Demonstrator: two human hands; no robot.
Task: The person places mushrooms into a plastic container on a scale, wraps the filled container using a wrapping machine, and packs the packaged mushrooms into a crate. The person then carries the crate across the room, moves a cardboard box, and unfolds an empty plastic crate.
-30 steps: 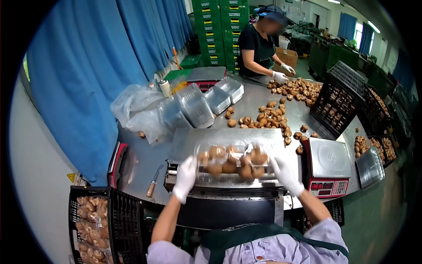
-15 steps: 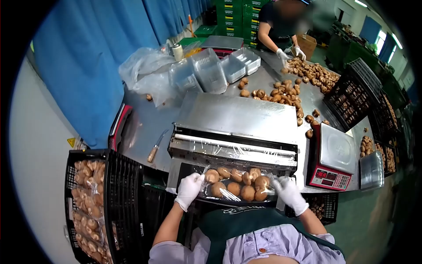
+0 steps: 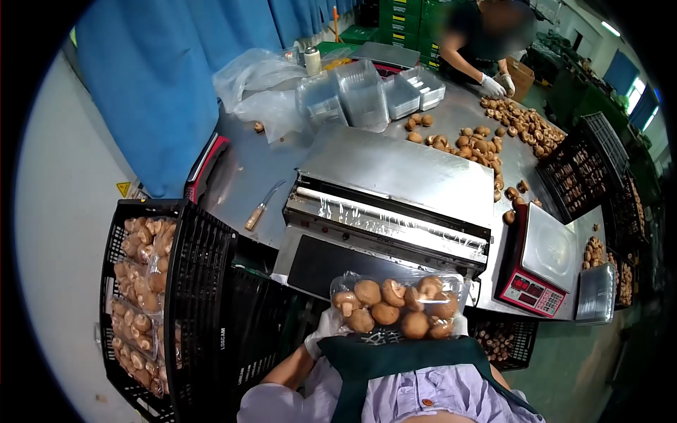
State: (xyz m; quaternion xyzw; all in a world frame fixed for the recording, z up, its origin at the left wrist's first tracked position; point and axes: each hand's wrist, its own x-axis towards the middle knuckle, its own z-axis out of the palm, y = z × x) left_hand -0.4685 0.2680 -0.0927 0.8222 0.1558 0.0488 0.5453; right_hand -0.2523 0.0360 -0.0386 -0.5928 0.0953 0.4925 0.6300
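Observation:
A clear plastic tray of mushrooms, covered in shiny film, is held close to the apron at the front of the wrapping machine. My left hand, in a white glove, grips the tray's left end; its fingertips are hidden beneath the tray. At the opposite end, only a small part of my gloved right hand shows, holding the tray's edge. The machine's dark plate lies bare just beyond the tray. Cut film hangs in ragged strips along the roller.
To the left stands a black crate of wrapped mushroom packs. A knife lies on the metal table. Right of the machine are a red scale and stacked empty trays. Loose mushrooms lie farther back, near a gloved co-worker.
Both hands have brought the mushroom tray off the dark plate toward my body. The film no longer stretches from the roller to the tray. My view has shifted slightly.

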